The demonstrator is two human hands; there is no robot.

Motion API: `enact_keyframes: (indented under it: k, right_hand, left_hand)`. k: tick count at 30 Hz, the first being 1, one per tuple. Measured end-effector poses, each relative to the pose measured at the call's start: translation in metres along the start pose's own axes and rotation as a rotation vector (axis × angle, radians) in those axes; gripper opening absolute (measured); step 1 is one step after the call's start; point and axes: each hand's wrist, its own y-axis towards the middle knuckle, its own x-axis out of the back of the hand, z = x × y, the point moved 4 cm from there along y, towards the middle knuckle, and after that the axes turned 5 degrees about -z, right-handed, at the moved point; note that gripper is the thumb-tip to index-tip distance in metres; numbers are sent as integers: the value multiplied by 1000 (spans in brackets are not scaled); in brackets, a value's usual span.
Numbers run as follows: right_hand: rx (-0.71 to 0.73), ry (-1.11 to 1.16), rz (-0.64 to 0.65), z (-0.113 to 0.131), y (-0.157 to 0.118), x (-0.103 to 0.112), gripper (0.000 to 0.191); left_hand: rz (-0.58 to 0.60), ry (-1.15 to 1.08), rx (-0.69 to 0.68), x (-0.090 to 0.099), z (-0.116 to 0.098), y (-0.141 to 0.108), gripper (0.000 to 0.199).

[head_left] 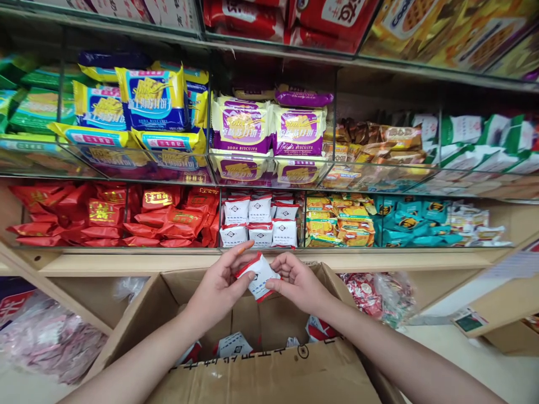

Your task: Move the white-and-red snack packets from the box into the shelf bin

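Between my two hands is a small white snack packet (261, 279) with red crimped ends and dark print, tilted above an open cardboard box (269, 373). My left hand (225, 280) pinches its left side, thumb on the front and index finger stretched out. On its right edge, my right hand (298, 281) grips with thumb and curled fingers. Inside the box lie several similar packets, one white packet (234, 344) showing near the front flap. Straight ahead on the lower shelf, matching white packets (260, 210) stand in stacked rows in a clear compartment.
Red packets (105, 213) fill the compartments on the left; yellow packets (340, 221) and teal packets (415, 221) sit to the right. A glass-fronted shelf above holds purple soda biscuits (242, 126). Plastic bags of packets (50, 336) lie under the wooden shelf edge (126, 262).
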Motion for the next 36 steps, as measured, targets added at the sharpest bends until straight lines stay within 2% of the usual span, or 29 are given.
enact_keyframes:
  k: [3, 6, 9, 11, 13, 16, 19, 21, 23, 25, 29, 33, 36]
  right_hand:
    - [132, -168, 11, 6, -3, 1, 35]
    - [479, -538, 30, 23, -9, 1, 51]
    - [827, -911, 132, 37, -20, -5, 37]
    - [948, -1054, 162, 41, -26, -9, 29]
    - [996, -1097, 174, 45, -29, -10, 28]
    - [982, -1060, 110, 52, -21, -1, 26]
    - [892, -1053, -54, 61, 4, 26, 25]
    - [810, -1146, -184, 68, 27, 46, 27]
    - [749, -1314, -255, 75, 48, 59, 29]
    - [683, -1513, -239, 79, 66, 63, 31]
    - [497, -1828, -103, 76, 89, 55, 28]
    - [377, -1894, -7, 69, 105, 49, 29]
    - [330, -1845, 1, 66, 119, 50, 32]
  left_hand:
    - [-25, -16, 15, 1, -3, 1, 52]
    - [-98, -83, 60, 4, -6, 5, 58]
    - [-106, -113, 115, 5, -6, 7, 57]
    - [-78, -126, 158, 4, -5, 5, 54]
    - [-78, -160, 200, 3, -3, 3, 53]
    - [-98, -233, 217, 3, -4, 1, 47]
    - [-62, -229, 200, 2, -5, 1, 41]
    - [-25, -183, 200, 1, -4, 1, 39]
    - [19, -133, 206, -1, -3, -1, 37]
    - [79, -79, 215, -5, 0, -3, 35]
    - [224, 31, 214, -13, 6, -9, 33]
    - [323, 87, 206, -19, 10, -14, 30]
    - [371, 160, 210, -21, 15, -17, 28]
